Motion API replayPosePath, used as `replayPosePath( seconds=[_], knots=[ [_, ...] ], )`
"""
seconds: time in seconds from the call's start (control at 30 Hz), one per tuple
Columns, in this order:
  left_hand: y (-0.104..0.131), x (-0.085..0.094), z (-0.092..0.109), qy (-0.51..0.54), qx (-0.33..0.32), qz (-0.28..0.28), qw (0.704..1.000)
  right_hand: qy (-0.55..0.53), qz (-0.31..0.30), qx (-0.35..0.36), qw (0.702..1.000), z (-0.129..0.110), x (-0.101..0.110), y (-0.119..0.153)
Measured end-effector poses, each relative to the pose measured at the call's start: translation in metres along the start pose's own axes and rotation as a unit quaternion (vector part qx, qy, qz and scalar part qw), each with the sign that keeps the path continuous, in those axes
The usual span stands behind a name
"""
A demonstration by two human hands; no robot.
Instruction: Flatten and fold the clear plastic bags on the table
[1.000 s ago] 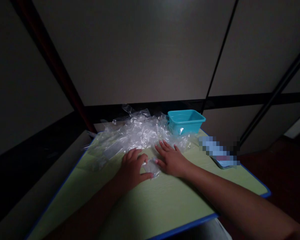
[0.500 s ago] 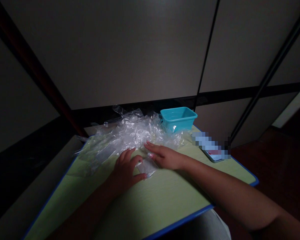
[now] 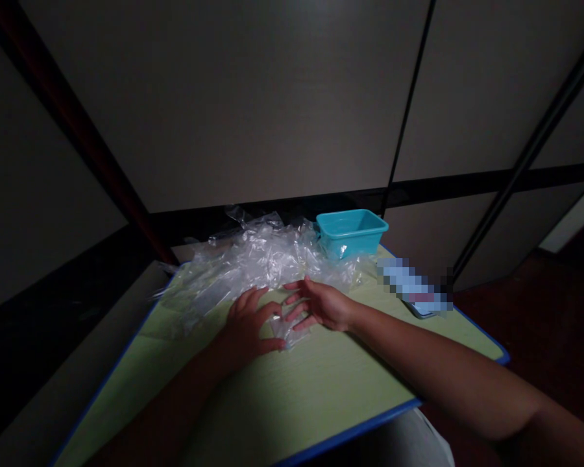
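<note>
A small clear plastic bag lies on the table between my two hands. My left hand is at its left side, fingers apart and curved, with the thumb tip at the bag's near edge. Over the bag's right part, my right hand is turned on its side with the fingers spread; nothing shows in its grasp. Whether its lower fingers touch the plastic I cannot tell. Just beyond both hands spreads a loose, shiny heap of clear plastic bags.
A turquoise plastic basket stands at the far right of the heap, with some plastic against its front. A phone, partly blurred out, lies on the right. The yellow-green table has a blue edge; cabinet panels rise behind it.
My right hand has rolled onto its side and its fingers have spread over the small bag. The left hand stays nearly in place. The whole view has shifted slightly.
</note>
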State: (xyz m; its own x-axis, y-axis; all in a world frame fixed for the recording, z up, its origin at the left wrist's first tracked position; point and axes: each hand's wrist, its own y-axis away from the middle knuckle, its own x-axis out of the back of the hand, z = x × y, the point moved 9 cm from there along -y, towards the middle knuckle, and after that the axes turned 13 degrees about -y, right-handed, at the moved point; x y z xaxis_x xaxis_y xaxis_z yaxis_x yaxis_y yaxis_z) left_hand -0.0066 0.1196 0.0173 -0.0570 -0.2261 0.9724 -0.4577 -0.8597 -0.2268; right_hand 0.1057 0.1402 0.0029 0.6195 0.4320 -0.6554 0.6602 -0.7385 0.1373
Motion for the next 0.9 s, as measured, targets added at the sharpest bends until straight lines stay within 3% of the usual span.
replayPosePath(
  seconds=[0.2, 0.33, 0.53, 0.9],
  knots=[
    [0.000, 0.006, 0.003, 0.001, -0.001, 0.006, 1.000, 0.021, 0.063, 0.043, 0.997, -0.013, 0.011, 0.001],
    [0.001, 0.004, 0.004, 0.001, -0.008, 0.011, 1.000, -0.027, 0.020, 0.068, 0.997, -0.016, -0.002, 0.004],
    [0.000, -0.002, 0.001, -0.008, -0.009, 0.009, 1.000, -0.049, -0.038, 0.054, 0.997, 0.002, -0.017, 0.002],
    [0.000, 0.012, 0.007, 0.008, -0.009, 0.028, 1.000, -0.022, 0.025, 0.094, 0.995, -0.009, 0.000, -0.004]
  ],
)
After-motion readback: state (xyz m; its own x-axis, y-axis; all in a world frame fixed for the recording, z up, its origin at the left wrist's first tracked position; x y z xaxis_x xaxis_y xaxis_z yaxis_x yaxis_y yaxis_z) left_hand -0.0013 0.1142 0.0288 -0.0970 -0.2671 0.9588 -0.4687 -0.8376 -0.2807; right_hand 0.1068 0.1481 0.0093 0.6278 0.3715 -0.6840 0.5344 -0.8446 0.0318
